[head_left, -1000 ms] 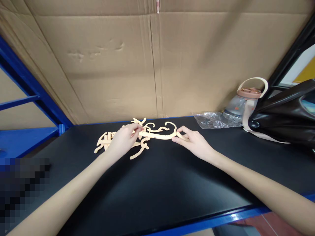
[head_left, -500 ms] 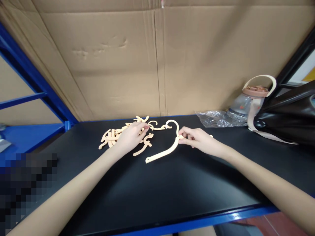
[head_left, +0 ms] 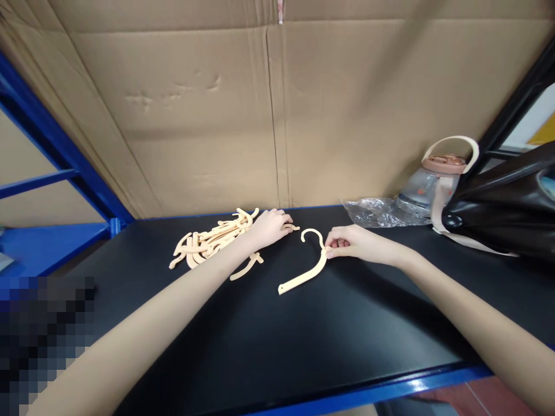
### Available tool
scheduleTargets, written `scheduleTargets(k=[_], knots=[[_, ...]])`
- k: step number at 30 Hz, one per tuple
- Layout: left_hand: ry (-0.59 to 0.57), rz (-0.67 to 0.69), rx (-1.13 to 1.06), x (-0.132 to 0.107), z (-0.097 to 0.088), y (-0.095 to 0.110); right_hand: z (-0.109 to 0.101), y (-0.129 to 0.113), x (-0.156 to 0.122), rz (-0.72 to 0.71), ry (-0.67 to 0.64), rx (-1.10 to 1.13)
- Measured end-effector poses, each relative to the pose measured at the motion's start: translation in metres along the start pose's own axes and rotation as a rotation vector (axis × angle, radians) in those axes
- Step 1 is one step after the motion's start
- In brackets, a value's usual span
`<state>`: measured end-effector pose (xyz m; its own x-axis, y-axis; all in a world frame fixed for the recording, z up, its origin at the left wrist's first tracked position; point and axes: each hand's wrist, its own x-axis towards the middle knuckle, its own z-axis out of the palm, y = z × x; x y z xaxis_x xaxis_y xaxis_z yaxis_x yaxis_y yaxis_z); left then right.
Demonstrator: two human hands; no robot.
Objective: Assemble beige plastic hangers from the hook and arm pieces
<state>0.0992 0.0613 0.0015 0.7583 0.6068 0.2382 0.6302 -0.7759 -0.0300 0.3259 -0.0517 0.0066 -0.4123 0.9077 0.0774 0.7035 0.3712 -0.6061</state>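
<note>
My right hand [head_left: 349, 242] pinches a cream plastic hanger piece [head_left: 303, 279] at the joint below its hook. The hook curls up to the left, and one long arm slants down to the left. My left hand [head_left: 272, 227] is at the back of the table, its fingers curled down over a small cream hanger part [head_left: 292, 227]; only one end of that part shows. Left of this hand lies a pile of loose hanger parts [head_left: 203, 245], some hidden behind my wrist. A curved part [head_left: 247, 268] lies in front of the pile, below my left forearm.
The black table [head_left: 269, 346] has a blue front edge. A cardboard wall [head_left: 195, 115] stands behind it. At the back right are crumpled clear plastic [head_left: 373, 212], a bottle with a strap and handle [head_left: 427, 182], and a shiny black bag [head_left: 507, 202]. Blue frame bars [head_left: 56, 150] stand at left.
My left hand has moved right, from the pile onto the small part. My right hand and the hooked hanger piece have shifted slightly right. The view has tilted a little.
</note>
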Motion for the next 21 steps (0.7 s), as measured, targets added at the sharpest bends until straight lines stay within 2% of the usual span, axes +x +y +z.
scheduleTargets(k=[14, 17, 21], knots=[[-0.037, 0.03, 0.1, -0.002, 0.001, 0.017, 0.0, 0.002, -0.002, 0.01, 0.02, -0.256], [0.004, -0.012, 0.073, -0.005, -0.006, 0.02, 0.0, 0.0, -0.003, -0.016, 0.07, -0.335], [0.099, -0.121, -0.015, -0.015, -0.029, 0.019, 0.001, -0.01, -0.005, -0.074, 0.2, -0.409]])
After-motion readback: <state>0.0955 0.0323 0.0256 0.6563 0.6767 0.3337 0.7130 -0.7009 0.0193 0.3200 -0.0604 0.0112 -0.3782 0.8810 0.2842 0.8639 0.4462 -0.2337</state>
